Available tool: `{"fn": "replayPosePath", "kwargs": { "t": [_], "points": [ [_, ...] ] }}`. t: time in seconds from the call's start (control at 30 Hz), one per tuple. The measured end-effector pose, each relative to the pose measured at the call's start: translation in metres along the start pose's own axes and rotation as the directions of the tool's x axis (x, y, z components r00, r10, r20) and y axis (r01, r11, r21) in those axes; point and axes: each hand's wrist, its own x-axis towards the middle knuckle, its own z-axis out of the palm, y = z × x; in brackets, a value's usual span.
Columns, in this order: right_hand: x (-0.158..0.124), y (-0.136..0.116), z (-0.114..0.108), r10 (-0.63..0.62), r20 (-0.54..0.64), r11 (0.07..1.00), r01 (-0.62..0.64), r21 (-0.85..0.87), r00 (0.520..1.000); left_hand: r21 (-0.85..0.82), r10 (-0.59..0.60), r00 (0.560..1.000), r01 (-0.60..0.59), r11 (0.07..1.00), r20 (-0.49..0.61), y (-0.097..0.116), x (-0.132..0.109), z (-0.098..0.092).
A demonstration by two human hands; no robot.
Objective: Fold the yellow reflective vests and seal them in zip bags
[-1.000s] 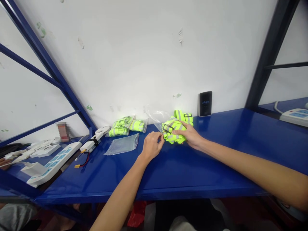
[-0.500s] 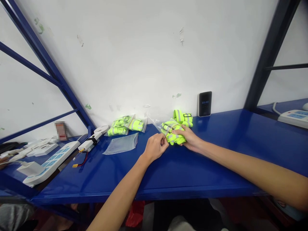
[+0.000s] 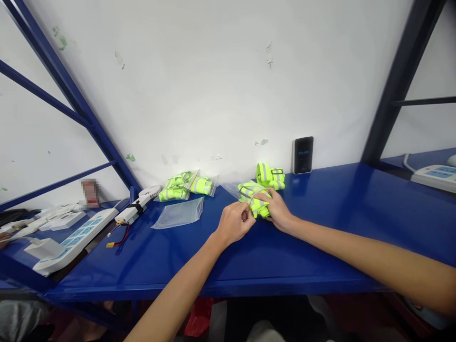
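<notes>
Just right of the blue table's middle, my right hand [image 3: 280,210] is closed round a folded bundle of neon-yellow reflective straps [image 3: 259,207] with grey stripes. Part of the bundle sits inside a clear plastic bag [image 3: 231,190], which points away to the left. My left hand [image 3: 235,221] pinches the bag's edge beside the bundle; its fingertips are partly hidden. Right behind lies a second rolled reflective strap [image 3: 270,176] with a dark buckle. Farther left are bagged yellow straps [image 3: 174,186], and in front of them an unfilled clear zip bag [image 3: 179,213] lies flat.
A black-faced device showing 22:40 [image 3: 303,155] leans on the wall. At left lie a white battery pack with wires [image 3: 132,212], a small white fan [image 3: 150,191] and a white power strip [image 3: 76,242]. Blue rack posts [image 3: 81,107] rise at the side.
Both hands have shifted slightly toward me, with the left also going right. The bag's far end has dropped lower, and more of the bundle's near part is covered by the hands.
</notes>
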Motion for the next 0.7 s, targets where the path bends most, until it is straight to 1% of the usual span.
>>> {"fn": "replayPosePath", "kwargs": {
  "t": [0.07,0.1,0.17,0.2,0.23,0.27,0.3,0.33,0.4,0.43,0.47,0.5,0.53,0.63,0.7],
  "points": [
    [0.002,0.005,-0.002,-0.030,-0.024,0.995,0.027,-0.098,0.999,-0.002,-0.019,1.000,0.019,1.000,0.004,0.002,-0.001,-0.001],
    [0.003,0.007,-0.003,-0.071,-0.009,0.987,0.069,-0.143,0.997,-0.002,-0.028,0.999,0.028,1.000,0.015,0.002,-0.001,-0.002],
    [0.004,0.007,-0.007,-0.179,0.074,0.964,0.190,-0.186,0.981,-0.002,-0.044,0.998,0.044,0.999,0.036,0.000,-0.002,-0.006],
    [0.003,0.005,-0.009,-0.216,0.132,0.954,0.237,-0.181,0.967,-0.003,-0.055,0.998,0.055,0.998,0.041,-0.001,-0.003,-0.008],
    [0.002,0.001,-0.012,-0.220,0.197,0.953,0.254,-0.168,0.955,-0.005,-0.069,0.997,0.069,0.998,0.037,-0.004,-0.003,-0.010],
    [0.000,-0.005,-0.015,-0.186,0.266,0.960,0.233,-0.156,0.946,-0.011,-0.084,0.996,0.085,0.996,0.030,-0.006,-0.004,-0.012],
    [-0.002,-0.011,-0.018,-0.117,0.339,0.972,0.178,-0.155,0.933,-0.025,-0.097,0.995,0.098,0.995,0.022,-0.008,-0.004,-0.013],
    [-0.003,-0.018,-0.022,-0.035,0.419,0.982,0.109,-0.153,0.907,-0.047,-0.106,0.994,0.107,0.993,0.012,-0.010,-0.004,-0.015],
    [-0.004,-0.031,-0.030,0.094,0.562,0.986,0.000,-0.166,0.822,-0.096,-0.111,0.994,0.109,0.989,-0.019,-0.013,-0.004,-0.017],
    [-0.003,-0.036,-0.034,0.124,0.609,0.984,-0.018,-0.177,0.783,-0.114,-0.113,0.993,0.107,0.988,-0.041,-0.014,-0.004,-0.019],
    [-0.002,-0.039,-0.038,0.133,0.638,0.982,-0.013,-0.190,0.758,-0.126,-0.114,0.991,0.106,0.986,-0.063,-0.015,-0.004,-0.020],
    [0.000,-0.041,-0.040,0.126,0.648,0.979,0.011,-0.203,0.751,-0.133,-0.118,0.990,0.106,0.985,-0.081,-0.016,-0.004,-0.021],
    [0.002,-0.041,-0.042,0.109,0.643,0.975,0.043,-0.216,0.758,-0.142,-0.122,0.988,0.108,0.984,-0.091,-0.017,-0.003,-0.023],
    [0.006,-0.037,-0.042,0.029,0.588,0.955,0.152,-0.256,0.808,-0.228,-0.137,0.988,0.118,0.966,-0.068,-0.022,-0.003,-0.025],
    [0.007,-0.031,-0.038,-0.025,0.562,0.939,0.212,-0.271,0.827,-0.308,-0.160,0.986,0.141,0.941,-0.036,-0.026,-0.002,-0.025]
  ]
}}
